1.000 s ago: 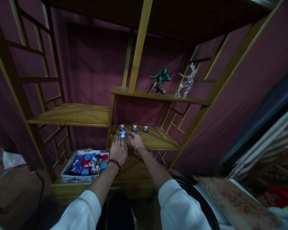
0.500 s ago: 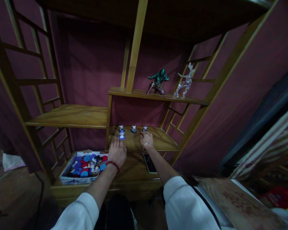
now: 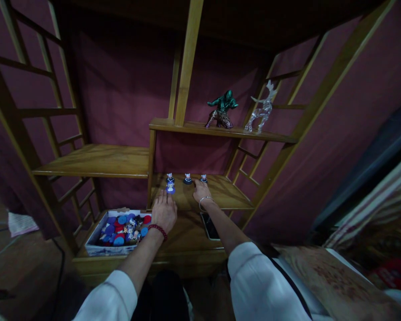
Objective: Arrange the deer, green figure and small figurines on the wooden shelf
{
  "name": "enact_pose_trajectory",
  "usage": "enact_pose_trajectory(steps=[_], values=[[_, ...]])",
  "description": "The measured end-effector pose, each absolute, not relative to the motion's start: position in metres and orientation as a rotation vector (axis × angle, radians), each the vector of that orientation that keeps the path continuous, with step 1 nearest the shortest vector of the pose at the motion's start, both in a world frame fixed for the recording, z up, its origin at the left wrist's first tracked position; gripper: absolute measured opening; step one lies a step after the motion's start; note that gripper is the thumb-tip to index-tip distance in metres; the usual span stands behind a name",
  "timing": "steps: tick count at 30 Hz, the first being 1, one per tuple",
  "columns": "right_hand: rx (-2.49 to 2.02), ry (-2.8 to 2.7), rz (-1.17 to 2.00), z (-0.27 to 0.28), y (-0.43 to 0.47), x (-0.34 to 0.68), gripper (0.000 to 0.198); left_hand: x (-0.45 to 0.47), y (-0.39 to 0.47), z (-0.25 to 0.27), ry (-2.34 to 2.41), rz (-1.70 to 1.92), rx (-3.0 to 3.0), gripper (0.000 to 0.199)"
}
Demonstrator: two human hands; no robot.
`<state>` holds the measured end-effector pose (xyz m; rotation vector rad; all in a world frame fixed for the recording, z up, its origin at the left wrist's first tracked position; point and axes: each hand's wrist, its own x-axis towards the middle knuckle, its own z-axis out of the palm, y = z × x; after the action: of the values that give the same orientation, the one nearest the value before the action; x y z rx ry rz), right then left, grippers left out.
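Observation:
My left hand (image 3: 165, 210) lies at the front edge of the small lower shelf, fingers stretched forward, holding nothing I can see. Just beyond its fingertips stands a purple figurine (image 3: 170, 187) on a round purple base. Behind that is a small dark-and-white figurine (image 3: 169, 177). My right hand (image 3: 201, 191) is over the same shelf, fingers loosely bent and apart, with no object visible in them. Close to its fingertips are a middle figurine (image 3: 187, 179) and a right figurine (image 3: 203, 178), whose lower part is partly covered by the hand.
An open box (image 3: 112, 250) of several mixed figurines with round bases stands at the lower left. A phone (image 3: 210, 226) lies below my right forearm. On the shelf above stand a green figure (image 3: 223, 109) and a clear deer figurine (image 3: 261, 108). Wooden uprights (image 3: 189, 62) divide the cabinet.
My right hand has drawn slightly left from the right figurine, which now shows more fully. My left hand stays nearly in place. The view has shifted a little.

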<state>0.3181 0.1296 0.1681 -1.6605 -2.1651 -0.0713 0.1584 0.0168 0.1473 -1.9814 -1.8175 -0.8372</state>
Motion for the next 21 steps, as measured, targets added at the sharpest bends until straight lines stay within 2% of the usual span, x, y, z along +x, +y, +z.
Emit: enact_pose_trajectory(steps=[10,16,21], values=[[-1.668,-2.278,-0.063,0.167,0.130,0.307,0.066,0.158,0.018,0.145,-1.815,-0.832,-1.980,0.042],[-1.754,-2.234,-0.027,0.167,0.133,0.292,0.049,0.158,0.020,0.145,-1.819,-0.824,-1.982,0.042],[-1.825,-2.209,-0.004,0.166,0.135,0.288,0.044,0.158,0.020,0.145,-1.825,-0.831,-1.991,0.042]])
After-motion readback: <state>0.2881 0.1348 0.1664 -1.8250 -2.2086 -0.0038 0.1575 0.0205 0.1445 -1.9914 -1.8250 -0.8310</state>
